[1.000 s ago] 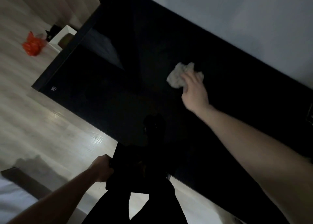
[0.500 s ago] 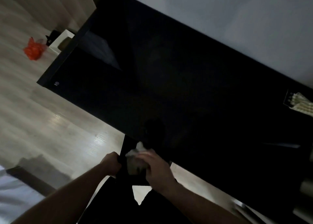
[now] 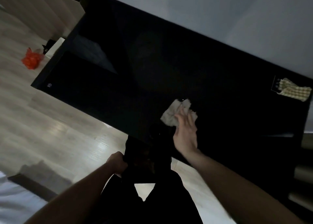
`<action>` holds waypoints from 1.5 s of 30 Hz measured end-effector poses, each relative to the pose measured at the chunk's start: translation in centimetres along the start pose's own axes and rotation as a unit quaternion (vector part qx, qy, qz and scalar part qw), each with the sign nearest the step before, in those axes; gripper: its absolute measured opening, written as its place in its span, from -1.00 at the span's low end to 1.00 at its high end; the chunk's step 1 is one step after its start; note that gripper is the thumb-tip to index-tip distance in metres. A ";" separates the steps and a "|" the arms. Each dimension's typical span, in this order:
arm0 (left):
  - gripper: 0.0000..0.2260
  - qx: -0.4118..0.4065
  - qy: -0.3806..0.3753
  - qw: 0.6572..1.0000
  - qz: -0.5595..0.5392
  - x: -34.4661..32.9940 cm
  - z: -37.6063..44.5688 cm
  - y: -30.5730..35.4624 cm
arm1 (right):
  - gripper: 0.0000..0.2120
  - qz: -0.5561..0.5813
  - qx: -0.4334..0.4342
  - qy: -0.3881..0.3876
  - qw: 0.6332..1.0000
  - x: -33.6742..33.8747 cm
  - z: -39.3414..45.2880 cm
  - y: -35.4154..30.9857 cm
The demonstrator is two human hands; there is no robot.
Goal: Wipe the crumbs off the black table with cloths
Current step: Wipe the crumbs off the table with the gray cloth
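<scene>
Crumbs themselves are too small to spot on that dark top; nearest me, at 7 o'clock, the left hand [image 3: 116, 162] grips a black container [image 3: 144, 157] below the table's near edge, seemingly to catch them. Further in, at 3 o'clock, the right hand [image 3: 185, 132] presses spread fingers on the white cloth [image 3: 171, 117] on the black table [image 3: 152, 81]. I'd guess a sweep toward that edge comes next; a checked cloth [image 3: 294, 91] lies far off at 2 o'clock

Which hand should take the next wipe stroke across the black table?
Right. The right hand already presses the white cloth on the black table. The left hand grips a dark object below the near table edge.
</scene>
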State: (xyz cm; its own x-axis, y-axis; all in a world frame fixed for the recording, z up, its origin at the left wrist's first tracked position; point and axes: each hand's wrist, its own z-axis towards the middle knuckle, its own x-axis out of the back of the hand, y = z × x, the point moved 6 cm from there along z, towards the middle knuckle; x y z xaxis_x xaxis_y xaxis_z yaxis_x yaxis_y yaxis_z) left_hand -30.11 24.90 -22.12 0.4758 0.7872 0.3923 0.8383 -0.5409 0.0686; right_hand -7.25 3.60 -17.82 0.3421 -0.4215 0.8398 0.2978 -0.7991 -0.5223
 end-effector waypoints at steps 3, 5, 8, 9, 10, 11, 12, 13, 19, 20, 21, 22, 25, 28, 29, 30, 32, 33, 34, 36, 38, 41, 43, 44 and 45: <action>-0.88 0.005 0.011 1.000 -0.010 -0.6 -0.6 0.6 | -0.40 0.075 0.024 -0.092 0.993 -3.5 -7.1 -1.8; -0.83 0.013 0.005 1.000 -0.019 -1.1 -0.9 0.9 | -0.39 0.113 0.030 -0.150 0.982 -4.7 -11.7 -2.6; -0.88 0.014 -0.002 0.999 -0.035 -1.9 -1.2 1.4 | -0.39 0.195 0.048 -0.165 0.966 -3.7 -15.9 -2.9; -0.85 0.011 -0.003 0.999 -0.040 -2.1 -1.2 1.6 | -0.38 0.212 0.028 -0.164 0.963 -2.8 -16.5 -2.1; -0.82 0.009 -0.007 0.999 -0.042 -2.3 -1.1 1.7 | -0.35 0.228 0.005 -0.152 0.962 -1.5 -16.7 -1.1; -0.79 0.006 -0.010 0.999 -0.043 -2.5 -1.0 1.9 | -0.32 0.243 -0.024 -0.128 0.961 -0.1 -16.6 0.3; -0.77 0.005 -0.011 0.999 -0.044 -2.7 -0.9 2.1 | -0.28 0.254 -0.050 -0.099 0.961 1.6 -16.3 1.7; -0.75 0.006 -0.011 0.999 -0.043 -2.9 -0.7 2.2 | -0.25 0.257 -0.080 -0.065 0.961 3.2 -15.8 3.4; -0.75 0.006 -0.023 1.000 -0.010 -4.3 0.5 3.0 | -0.35 0.121 -0.194 0.138 0.964 14.5 -11.5 17.0; -0.72 0.003 -0.026 1.000 -0.006 -4.5 0.8 3.1 | -0.39 0.093 -0.192 0.152 0.965 16.1 -10.8 19.2; -0.68 0.000 -0.027 1.000 -0.001 -4.7 1.1 3.2 | -0.43 0.071 -0.195 0.158 0.965 17.3 -10.3 21.4; -0.66 -0.003 -0.026 1.000 0.005 -4.8 1.1 3.5 | -0.46 0.054 -0.214 0.159 0.962 18.1 -9.9 23.7; -0.77 -0.016 -0.026 0.999 0.031 -5.0 0.6 4.4 | -0.46 0.017 -0.294 0.134 0.946 18.8 -9.6 29.2; -0.84 -0.023 -0.030 0.998 0.050 -5.2 0.2 5.0 | -0.41 -0.012 -0.316 0.100 0.943 17.1 -8.8 30.8; -0.79 -0.025 -0.029 0.998 0.048 -5.1 0.1 5.0 | -0.42 -0.018 -0.310 0.099 0.945 16.3 -8.1 30.3; -0.73 -0.028 -0.030 0.998 0.042 -5.2 0.2 5.0 | -0.42 -0.020 -0.298 0.101 0.949 15.4 -7.1 29.4; -0.70 -0.033 -0.033 0.998 0.035 -5.3 0.2 4.9 | -0.42 -0.019 -0.271 0.102 0.957 13.9 -4.3 26.5; -0.71 -0.035 -0.034 0.998 0.031 -5.2 0.1 4.9 | -0.45 -0.024 -0.254 0.101 0.962 13.3 -2.7 24.7; -0.72 -0.036 -0.035 0.998 0.027 -5.2 0.0 4.9 | -0.46 -0.028 -0.234 0.095 0.967 12.6 -1.0 22.9; -0.73 -0.037 -0.031 0.999 0.009 -5.0 -0.1 4.9 | -0.43 -0.029 -0.203 0.063 0.977 11.1 2.5 19.0; -0.74 -0.026 -0.024 0.999 -0.017 -4.9 0.1 4.4 | -0.43 -0.024 -0.163 0.032 0.986 9.6 5.6 14.8; -0.72 -0.023 -0.014 0.999 -0.029 -4.7 0.2 3.9 | -0.43 -0.012 -0.086 -0.013 0.996 7.2 8.5 8.9; -0.71 -0.025 -0.008 1.000 -0.016 -4.6 0.2 3.7 | -0.41 -0.014 -0.016 -0.046 0.999 5.1 8.6 5.5; -0.73 -0.024 -0.005 1.000 -0.011 -4.6 0.3 3.4 | -0.40 -0.008 0.021 -0.058 0.998 4.0 8.0 4.1; -0.74 -0.023 0.000 1.000 -0.005 -4.6 0.4 3.0 | -0.38 0.001 0.055 -0.072 0.996 3.0 6.9 2.8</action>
State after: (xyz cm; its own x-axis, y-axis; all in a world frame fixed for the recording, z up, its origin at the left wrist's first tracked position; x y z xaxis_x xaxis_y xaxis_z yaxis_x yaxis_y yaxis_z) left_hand -29.66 19.78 -24.10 0.4675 0.7927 0.3911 0.8297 -0.5462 0.1152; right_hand 0.79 3.04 -17.76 0.4651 -0.3510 0.8127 0.3893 -0.7434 -0.5439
